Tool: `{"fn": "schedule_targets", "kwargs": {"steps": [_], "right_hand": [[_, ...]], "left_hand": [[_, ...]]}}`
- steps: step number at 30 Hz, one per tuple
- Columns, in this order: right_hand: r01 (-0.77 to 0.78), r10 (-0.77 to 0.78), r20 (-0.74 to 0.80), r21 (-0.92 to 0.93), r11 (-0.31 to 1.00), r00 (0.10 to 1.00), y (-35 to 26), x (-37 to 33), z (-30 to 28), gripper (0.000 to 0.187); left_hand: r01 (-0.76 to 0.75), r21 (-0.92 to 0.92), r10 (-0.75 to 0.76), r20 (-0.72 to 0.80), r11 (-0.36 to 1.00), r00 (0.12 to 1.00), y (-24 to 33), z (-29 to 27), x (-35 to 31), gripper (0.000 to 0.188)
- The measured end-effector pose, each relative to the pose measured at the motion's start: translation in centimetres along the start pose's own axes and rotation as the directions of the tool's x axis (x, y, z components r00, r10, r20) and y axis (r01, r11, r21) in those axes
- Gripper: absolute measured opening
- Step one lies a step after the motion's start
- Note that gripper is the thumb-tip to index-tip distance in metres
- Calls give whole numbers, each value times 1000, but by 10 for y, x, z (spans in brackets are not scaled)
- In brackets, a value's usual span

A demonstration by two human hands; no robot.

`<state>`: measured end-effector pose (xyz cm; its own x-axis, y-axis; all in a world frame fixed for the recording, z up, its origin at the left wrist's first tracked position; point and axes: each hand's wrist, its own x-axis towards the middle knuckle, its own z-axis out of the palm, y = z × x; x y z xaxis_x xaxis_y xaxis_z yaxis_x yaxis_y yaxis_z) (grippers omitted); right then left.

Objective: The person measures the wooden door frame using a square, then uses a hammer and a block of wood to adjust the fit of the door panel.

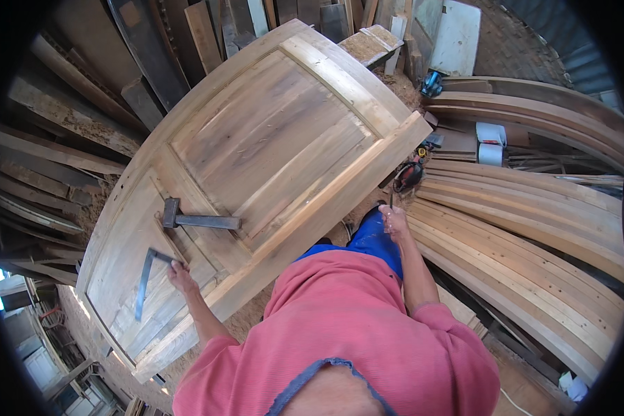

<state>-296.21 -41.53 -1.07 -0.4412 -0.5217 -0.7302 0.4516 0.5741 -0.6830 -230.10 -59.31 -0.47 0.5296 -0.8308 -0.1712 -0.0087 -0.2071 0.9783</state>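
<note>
A panelled wooden door lies flat in front of me. At its near left part, my left hand is closed on the short dark arm of a try square, whose metal blade lies over the wood. A hammer with a dark square head rests on the door just beyond that hand. Off the door's near edge, beside my blue trousers, my right hand is closed round a thin dark stick, perhaps a pencil; its kind is too small to tell.
Long stacked planks run along my right. A red and black power tool and a yellow tape measure sit near the door's right corner. Beyond are a blue tool and a white container. Boards lean at the left and back.
</note>
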Motion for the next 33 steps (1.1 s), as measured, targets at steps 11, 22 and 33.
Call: {"fn": "schedule_targets", "kwargs": {"steps": [11, 22, 33], "right_hand": [[156, -128, 352, -50, 987, 927, -145, 52, 8, 26], [107, -107, 83, 8, 994, 991, -144, 180, -142, 17], [89, -88, 16, -132, 987, 996, -118, 259, -169, 18]], "left_hand": [[-154, 445, -366, 854, 882, 370, 25, 438, -280, 21], [-603, 341, -291, 939, 721, 184, 5, 643, -404, 41], [-906, 97, 65, 989, 413, 136, -22, 726, -422, 97]]}}
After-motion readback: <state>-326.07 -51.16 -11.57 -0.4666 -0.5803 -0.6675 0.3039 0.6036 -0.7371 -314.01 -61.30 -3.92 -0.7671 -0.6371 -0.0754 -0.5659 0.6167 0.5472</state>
